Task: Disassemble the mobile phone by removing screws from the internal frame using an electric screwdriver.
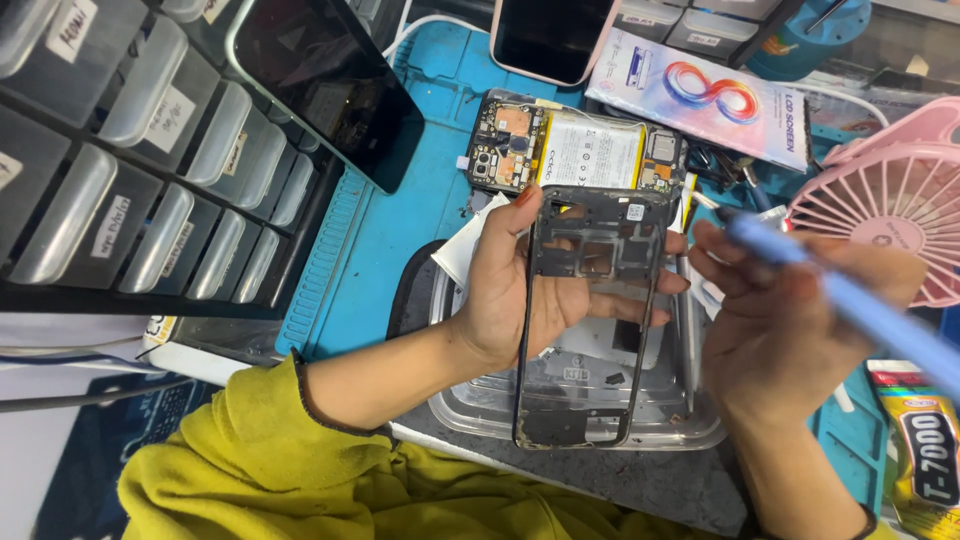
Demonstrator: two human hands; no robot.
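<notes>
My left hand (510, 290) grips a black phone middle frame (590, 310), held upright over a clear plastic tray (480, 410). My right hand (790, 320) is just right of the frame, holding a blurred blue pen-like tool (850, 300) whose tip points toward the frame's top right corner. Beyond the frame lies an opened phone (575, 150) on the blue mat (400, 230), its white battery and circuit boards showing.
Grey parts drawers (150, 150) fill the left. A dark tablet (325, 75) leans on them. A phone in a pink case (550, 35), a white screen box (705, 95), a pink fan (890, 200) and a glue tube (925, 450) lie around the mat.
</notes>
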